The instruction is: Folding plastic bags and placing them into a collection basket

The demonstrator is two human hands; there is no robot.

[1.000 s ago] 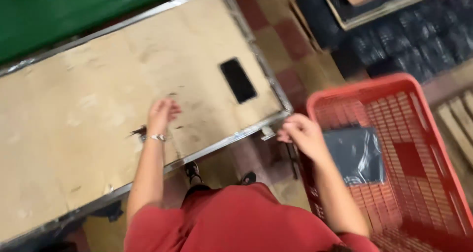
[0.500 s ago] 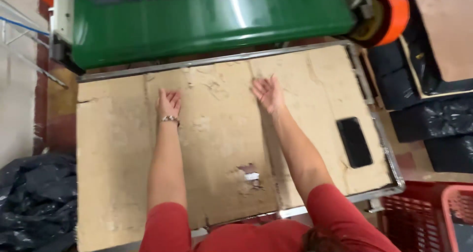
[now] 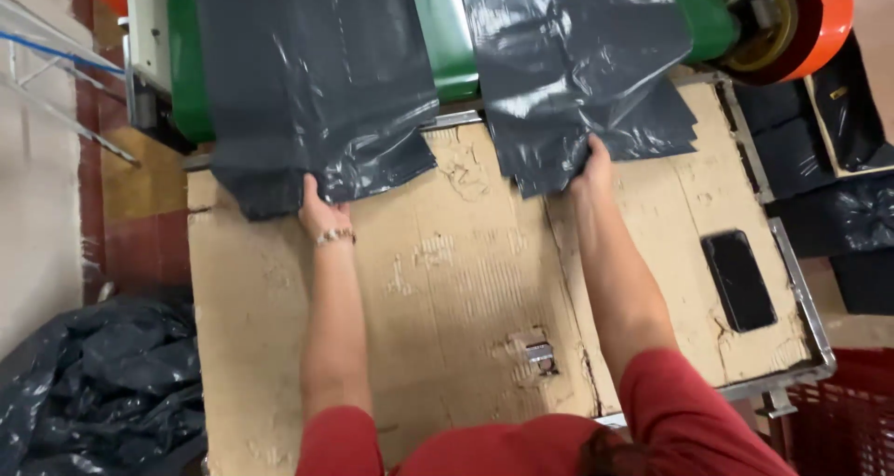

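Two stacks of dark grey plastic bags hang off a green machine (image 3: 450, 29) onto a cardboard-covered table (image 3: 447, 280). My left hand (image 3: 319, 210) grips the lower edge of the left bag stack (image 3: 312, 85); a bracelet sits on that wrist. My right hand (image 3: 592, 167) grips the bottom edge of the right bag stack (image 3: 577, 66). Both arms reach forward across the cardboard, in red sleeves.
A black phone (image 3: 738, 280) lies on the table's right side. A small metal clip (image 3: 540, 353) sits near the front. A heap of black plastic (image 3: 98, 383) lies at lower left, a red crate (image 3: 838, 420) at lower right, an orange roll (image 3: 801, 15) at upper right.
Grey bags have come out of the green machine onto the table. Both my hands moved forward from flat on the cardboard to grip the bags' lower edges.
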